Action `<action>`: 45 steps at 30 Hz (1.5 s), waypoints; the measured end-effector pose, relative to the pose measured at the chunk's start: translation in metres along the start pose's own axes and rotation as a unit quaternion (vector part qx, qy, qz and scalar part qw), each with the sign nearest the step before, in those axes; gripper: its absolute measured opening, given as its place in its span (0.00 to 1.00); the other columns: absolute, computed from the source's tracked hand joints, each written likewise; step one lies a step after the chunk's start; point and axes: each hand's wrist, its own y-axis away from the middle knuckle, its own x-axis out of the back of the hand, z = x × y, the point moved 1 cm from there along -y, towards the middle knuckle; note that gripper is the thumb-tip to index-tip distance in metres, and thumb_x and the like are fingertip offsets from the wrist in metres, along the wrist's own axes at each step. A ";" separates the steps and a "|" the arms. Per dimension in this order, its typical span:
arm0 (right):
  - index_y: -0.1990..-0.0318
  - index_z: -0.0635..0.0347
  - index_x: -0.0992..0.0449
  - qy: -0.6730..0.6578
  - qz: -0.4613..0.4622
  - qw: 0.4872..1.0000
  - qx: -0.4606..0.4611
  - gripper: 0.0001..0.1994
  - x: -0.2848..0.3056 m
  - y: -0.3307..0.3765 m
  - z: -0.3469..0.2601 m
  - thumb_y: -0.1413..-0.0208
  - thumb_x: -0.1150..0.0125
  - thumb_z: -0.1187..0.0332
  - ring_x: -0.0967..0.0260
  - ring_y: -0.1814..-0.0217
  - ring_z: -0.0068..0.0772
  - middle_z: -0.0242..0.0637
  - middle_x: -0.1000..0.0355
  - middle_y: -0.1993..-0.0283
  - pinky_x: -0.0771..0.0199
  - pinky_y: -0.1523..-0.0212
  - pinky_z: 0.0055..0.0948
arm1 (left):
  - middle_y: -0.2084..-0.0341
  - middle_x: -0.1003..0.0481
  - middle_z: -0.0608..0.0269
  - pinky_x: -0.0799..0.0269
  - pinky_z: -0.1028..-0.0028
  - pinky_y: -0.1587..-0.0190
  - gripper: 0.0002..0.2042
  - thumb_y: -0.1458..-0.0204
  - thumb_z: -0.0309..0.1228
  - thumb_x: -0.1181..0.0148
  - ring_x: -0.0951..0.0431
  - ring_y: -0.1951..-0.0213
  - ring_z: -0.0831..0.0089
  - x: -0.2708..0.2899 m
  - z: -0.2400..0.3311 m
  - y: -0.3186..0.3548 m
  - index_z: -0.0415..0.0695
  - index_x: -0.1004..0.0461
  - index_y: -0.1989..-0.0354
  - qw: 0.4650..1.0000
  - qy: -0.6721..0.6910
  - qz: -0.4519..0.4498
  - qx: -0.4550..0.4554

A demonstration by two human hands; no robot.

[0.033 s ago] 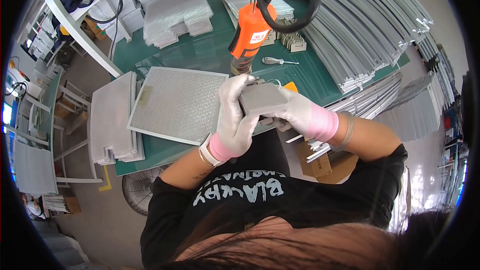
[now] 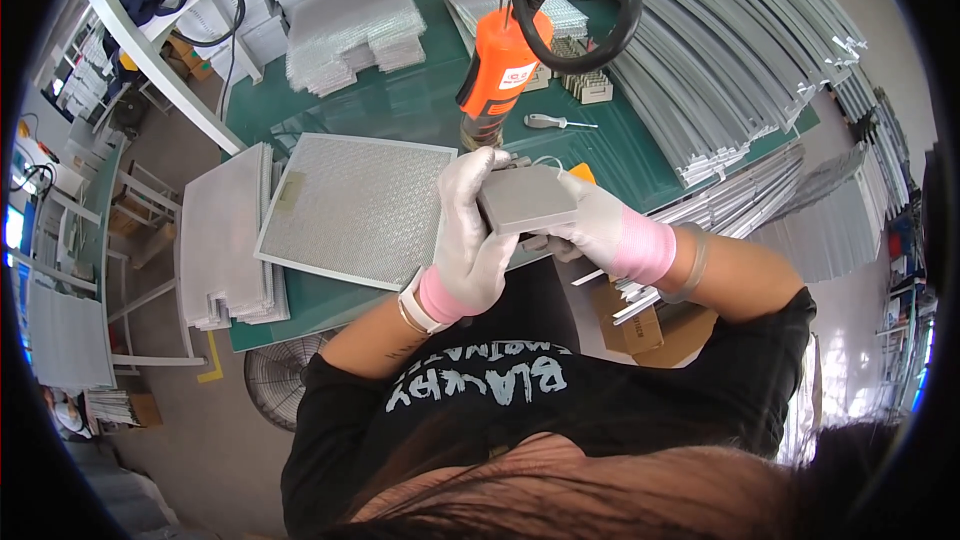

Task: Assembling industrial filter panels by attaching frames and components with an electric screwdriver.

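A flat grey rectangular block (image 2: 528, 198) is held up between my two gloved hands, above the near edge of the green table. My left hand (image 2: 465, 225) closes on its left side, thumb along the near edge. Round the right side and underneath, my right hand (image 2: 598, 228) grips it, most of its fingers hidden. Small metal parts show behind and below the block; I cannot make out what they are. Just beyond hangs an orange and black power tool (image 2: 500, 65). To the left lies a framed metal mesh panel (image 2: 350, 205) on the table.
Mesh sheets are stacked at the left (image 2: 225, 240) and back (image 2: 355, 25). A screwdriver (image 2: 546, 122) lies beside small metal brackets (image 2: 586, 85). Long grey metal strips (image 2: 720, 60) pile up at the right. A floor fan (image 2: 275, 385) and a cardboard box (image 2: 630, 325) stand below the table.
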 end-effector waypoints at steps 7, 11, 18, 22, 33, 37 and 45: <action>0.44 0.57 0.36 -0.054 0.005 0.997 0.059 0.19 -0.001 0.005 0.000 0.39 0.41 0.63 0.31 0.62 0.13 0.26 0.30 0.60 0.33 0.69 0.16 | 0.42 0.42 0.48 0.43 0.61 0.37 0.34 0.46 0.23 0.52 0.36 0.43 0.60 -0.002 0.009 -0.008 0.34 0.56 0.31 0.994 0.105 0.015 0.020; 0.43 0.55 0.37 -0.001 0.010 0.999 0.043 0.19 0.003 0.008 -0.004 0.39 0.42 0.64 0.31 0.61 0.13 0.25 0.31 0.58 0.32 0.67 0.17 | 0.41 0.43 0.49 0.44 0.61 0.37 0.33 0.45 0.21 0.54 0.36 0.42 0.61 -0.001 0.004 -0.011 0.36 0.57 0.30 0.990 0.136 0.007 0.041; 0.42 0.57 0.38 0.013 -0.004 0.999 0.052 0.23 0.006 0.003 -0.006 0.41 0.39 0.63 0.37 0.67 0.14 0.27 0.31 0.63 0.36 0.70 0.16 | 0.42 0.42 0.47 0.45 0.61 0.36 0.31 0.45 0.24 0.50 0.37 0.42 0.59 -0.003 0.000 -0.006 0.33 0.53 0.33 0.997 0.075 0.005 0.034; 0.46 0.59 0.34 -0.034 0.015 0.996 0.076 0.20 0.003 0.004 0.000 0.43 0.37 0.65 0.36 0.70 0.11 0.26 0.30 0.63 0.35 0.70 0.15 | 0.43 0.42 0.45 0.45 0.60 0.37 0.31 0.46 0.26 0.48 0.37 0.43 0.57 -0.005 0.002 -0.005 0.31 0.51 0.34 1.000 0.015 0.002 -0.010; 0.42 0.56 0.39 0.038 0.016 0.999 0.020 0.24 0.003 0.006 -0.009 0.43 0.38 0.63 0.39 0.68 0.14 0.27 0.33 0.63 0.37 0.69 0.17 | 0.40 0.44 0.47 0.45 0.62 0.36 0.29 0.45 0.19 0.56 0.37 0.41 0.60 -0.005 -0.004 -0.006 0.33 0.51 0.33 0.992 0.114 0.009 0.044; 0.39 0.55 0.41 0.034 0.003 0.999 0.017 0.26 0.004 0.005 -0.006 0.42 0.39 0.63 0.39 0.67 0.14 0.27 0.33 0.61 0.39 0.71 0.16 | 0.40 0.44 0.47 0.45 0.62 0.36 0.29 0.45 0.20 0.55 0.37 0.41 0.60 -0.005 -0.006 -0.003 0.34 0.51 0.33 0.993 0.109 0.013 0.050; 0.48 0.59 0.34 -0.012 0.010 0.998 0.056 0.22 -0.001 0.006 -0.007 0.48 0.36 0.65 0.36 0.69 0.13 0.26 0.31 0.65 0.34 0.68 0.17 | 0.41 0.43 0.43 0.48 0.57 0.35 0.29 0.46 0.25 0.51 0.39 0.39 0.52 -0.006 -0.003 -0.001 0.33 0.49 0.35 0.999 0.050 0.014 0.009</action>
